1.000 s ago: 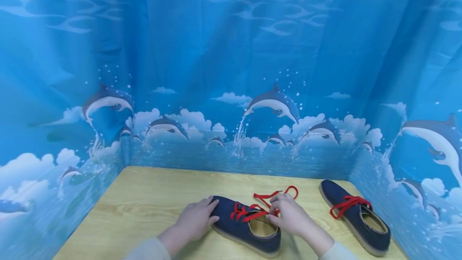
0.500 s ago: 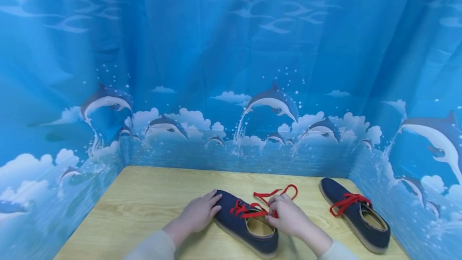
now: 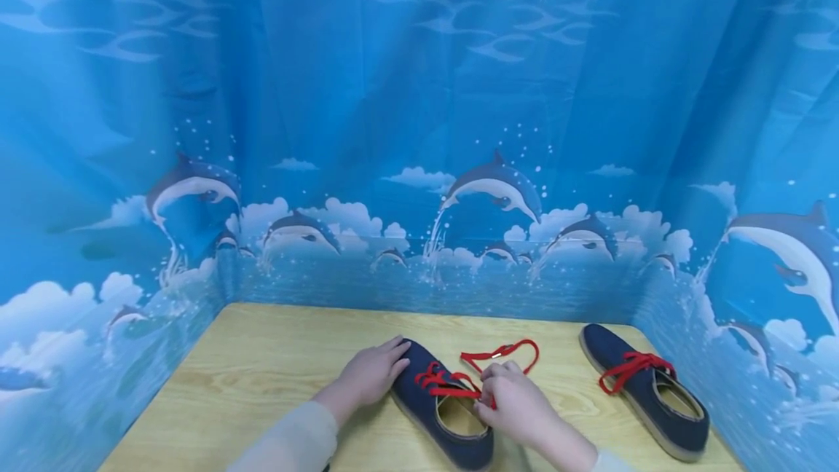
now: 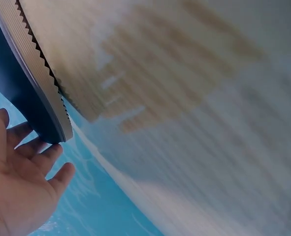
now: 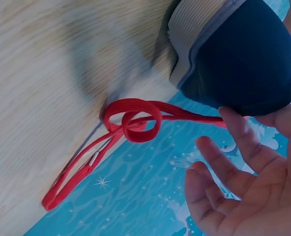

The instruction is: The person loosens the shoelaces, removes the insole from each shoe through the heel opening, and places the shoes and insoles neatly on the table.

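A navy canvas shoe with a tan lining sits on the table, toe pointing away and left. My left hand grips its toe, fingers over the far side. In the left wrist view, the fingers touch the toe beside the ribbed sole. Over the shoe opening, my right hand pinches a red shoelace pulled sideways from the eyelets. The lace's loose end loops on the table behind that hand. The right wrist view shows curled lace below the shoe's heel.
A second navy shoe stands at the right, its red lace tied in a bow. The light wood table is enclosed by a blue curtain printed with dolphins, which meets its back and side edges.
The left hand has turned the shoe, its toe moving right and away and its heel left. The right hand has shifted slightly left and nearer, and the lace's loose end has moved, showing its tip.
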Action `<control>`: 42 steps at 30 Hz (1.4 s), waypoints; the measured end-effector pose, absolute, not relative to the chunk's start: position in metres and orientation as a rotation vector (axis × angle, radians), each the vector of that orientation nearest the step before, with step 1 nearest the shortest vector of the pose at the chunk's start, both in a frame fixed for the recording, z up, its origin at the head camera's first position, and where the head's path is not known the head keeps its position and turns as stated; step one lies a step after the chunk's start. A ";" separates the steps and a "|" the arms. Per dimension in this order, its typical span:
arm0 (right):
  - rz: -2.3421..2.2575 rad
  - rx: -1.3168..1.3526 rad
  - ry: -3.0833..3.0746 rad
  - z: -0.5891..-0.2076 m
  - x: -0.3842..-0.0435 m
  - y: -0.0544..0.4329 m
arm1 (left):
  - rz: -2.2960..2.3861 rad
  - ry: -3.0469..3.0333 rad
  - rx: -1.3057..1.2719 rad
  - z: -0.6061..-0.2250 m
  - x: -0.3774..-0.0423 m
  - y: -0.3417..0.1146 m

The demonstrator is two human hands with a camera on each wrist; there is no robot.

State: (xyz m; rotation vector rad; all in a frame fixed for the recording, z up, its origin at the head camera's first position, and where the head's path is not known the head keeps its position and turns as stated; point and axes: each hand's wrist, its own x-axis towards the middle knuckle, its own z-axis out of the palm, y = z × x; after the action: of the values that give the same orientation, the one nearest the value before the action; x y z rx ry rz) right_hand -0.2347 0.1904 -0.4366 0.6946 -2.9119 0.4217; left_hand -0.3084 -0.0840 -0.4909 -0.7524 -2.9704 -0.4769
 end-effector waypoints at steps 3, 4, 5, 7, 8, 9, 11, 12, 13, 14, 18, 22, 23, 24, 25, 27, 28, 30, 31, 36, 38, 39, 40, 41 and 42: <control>0.409 0.683 -2.920 -0.435 -0.231 0.187 | -0.515 -2.985 -0.767 -0.491 -0.312 -0.081; 0.404 0.681 -2.926 -0.435 -0.230 0.186 | -0.538 -2.993 -0.766 -0.492 -0.313 -0.081; 0.400 0.676 -2.937 -0.435 -0.230 0.184 | -0.551 -2.999 -0.767 -0.493 -0.315 -0.080; 0.381 0.675 -2.949 -0.435 -0.229 0.182 | -0.571 -3.015 -0.767 -0.493 -0.317 -0.078; 0.372 0.673 -2.957 -0.435 -0.228 0.181 | -0.577 -3.020 -0.768 -0.494 -0.319 -0.077; 0.364 0.674 -2.959 -0.435 -0.228 0.180 | -0.581 -3.024 -0.770 -0.494 -0.320 -0.076; 0.351 0.681 -2.959 -0.435 -0.228 0.179 | -0.581 -3.026 -0.775 -0.495 -0.322 -0.075; 0.351 0.685 -2.958 -0.435 -0.227 0.178 | -0.588 -3.027 -0.776 -0.494 -0.322 -0.074; 0.352 0.686 -2.959 -0.435 -0.227 0.178 | -0.594 -3.030 -0.776 -0.494 -0.323 -0.074; 0.356 0.688 -2.960 -0.435 -0.227 0.178 | -0.592 -3.032 -0.780 -0.493 -0.323 -0.074; 0.394 0.671 -2.976 -0.433 -0.227 0.181 | -0.595 -3.051 -0.776 -0.489 -0.321 -0.074; 0.433 0.645 -2.933 -0.429 -0.230 0.183 | -0.630 -3.045 -0.718 -0.482 -0.311 -0.074; 0.439 0.646 -2.916 -0.429 -0.232 0.183 | -0.639 -3.039 -0.700 -0.480 -0.307 -0.074; 0.446 0.651 -2.899 -0.428 -0.233 0.183 | -0.643 -3.032 -0.682 -0.479 -0.304 -0.074; 0.458 0.658 -2.888 -0.428 -0.235 0.183 | -0.643 -3.025 -0.667 -0.477 -0.300 -0.073; 0.467 0.676 -2.880 -0.428 -0.237 0.183 | -0.647 -3.014 -0.643 -0.475 -0.293 -0.071; 0.471 0.683 -2.885 -0.428 -0.238 0.183 | -0.646 -3.016 -0.636 -0.474 -0.290 -0.069; 0.485 0.701 -2.897 -0.431 -0.239 0.182 | -0.656 -3.024 -0.622 -0.473 -0.286 -0.067; 0.497 0.708 -2.902 -0.432 -0.239 0.182 | -0.664 -3.033 -0.616 -0.473 -0.284 -0.065; 0.508 0.744 -2.914 -0.435 -0.240 0.181 | -0.713 -3.041 -0.639 -0.475 -0.283 -0.064; 0.487 0.757 -2.903 -0.436 -0.240 0.180 | -0.721 -3.021 -0.672 -0.476 -0.284 -0.066; 0.480 0.763 -2.892 -0.436 -0.240 0.179 | -0.719 -3.010 -0.692 -0.477 -0.285 -0.067; 0.473 0.766 -2.881 -0.436 -0.239 0.178 | -0.718 -3.001 -0.713 -0.478 -0.287 -0.068; 0.464 0.764 -2.873 -0.437 -0.239 0.177 | -0.719 -2.992 -0.732 -0.479 -0.289 -0.070; 0.452 0.760 -2.865 -0.437 -0.238 0.176 | -0.720 -2.986 -0.749 -0.481 -0.291 -0.071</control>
State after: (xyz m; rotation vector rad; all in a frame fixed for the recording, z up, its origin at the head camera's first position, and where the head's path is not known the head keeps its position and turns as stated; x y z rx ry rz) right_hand -0.2379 0.1765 -0.4374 0.7604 -2.8649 0.4523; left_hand -0.2912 -0.0706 -0.4807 -0.7490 -2.9856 -0.7200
